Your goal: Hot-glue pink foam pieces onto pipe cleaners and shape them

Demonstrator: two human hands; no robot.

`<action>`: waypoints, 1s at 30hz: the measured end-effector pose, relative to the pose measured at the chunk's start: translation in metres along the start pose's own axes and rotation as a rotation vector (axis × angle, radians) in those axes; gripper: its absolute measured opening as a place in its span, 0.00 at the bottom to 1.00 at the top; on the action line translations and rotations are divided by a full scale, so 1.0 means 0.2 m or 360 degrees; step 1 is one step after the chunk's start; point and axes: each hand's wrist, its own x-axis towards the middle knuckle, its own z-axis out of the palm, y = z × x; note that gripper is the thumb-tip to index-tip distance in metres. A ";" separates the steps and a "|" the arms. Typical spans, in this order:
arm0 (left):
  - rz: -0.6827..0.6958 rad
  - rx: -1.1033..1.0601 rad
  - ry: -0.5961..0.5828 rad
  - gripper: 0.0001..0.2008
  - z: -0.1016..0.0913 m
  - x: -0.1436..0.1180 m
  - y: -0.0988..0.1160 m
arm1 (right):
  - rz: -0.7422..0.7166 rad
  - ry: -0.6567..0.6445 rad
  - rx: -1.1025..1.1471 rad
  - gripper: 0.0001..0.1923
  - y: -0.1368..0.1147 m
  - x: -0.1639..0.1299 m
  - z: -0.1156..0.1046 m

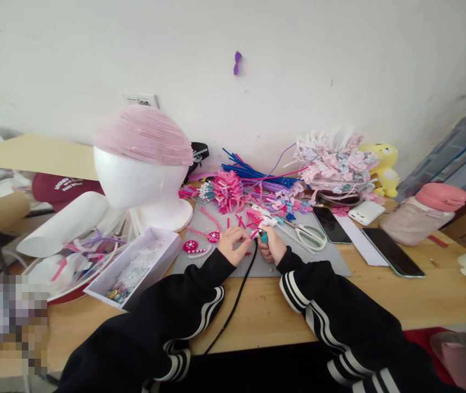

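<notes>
Left hand (pixel 234 245) pinches a pink strip (pixel 254 233), slanting toward the teal tool (pixel 263 236) (corded, apparently) the right hand (pixel 274 249) clasps.

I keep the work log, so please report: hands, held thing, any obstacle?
Right hand closed around teal handheld tool. Left hand beside bright pink fuzzy strip; grip unclear. Thin black cord runs down between them, possibly in the way.

Teal tool (pixel 263 236); hot-pnk strip (pixel 254 233)
</notes>
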 end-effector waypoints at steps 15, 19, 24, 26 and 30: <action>0.0270 0.0528 -0.0236 0.05 -0.08 0.00 0.07 | -0.0115 0.0024 0.0312 0.28 -0.01 0.00 -0.02; 0.0377 0.0726 -0.0322 0.08 -0.11 0.02 0.04 | -0.0165 0.0026 0.0362 0.28 -0.01 0.01 -0.03; 0.0026 0.0980 -0.0020 0.08 -0.08 0.04 -0.05 | -0.0155 0.0051 0.0391 0.27 -0.01 0.01 -0.03; -0.0148 0.1028 0.0033 0.08 -0.07 0.04 -0.10 | -0.0152 0.0066 0.0394 0.27 -0.02 0.01 -0.02; -0.0222 0.0950 -0.0105 0.10 -0.05 0.04 -0.16 | -0.0156 0.0058 0.0392 0.27 -0.02 0.00 -0.02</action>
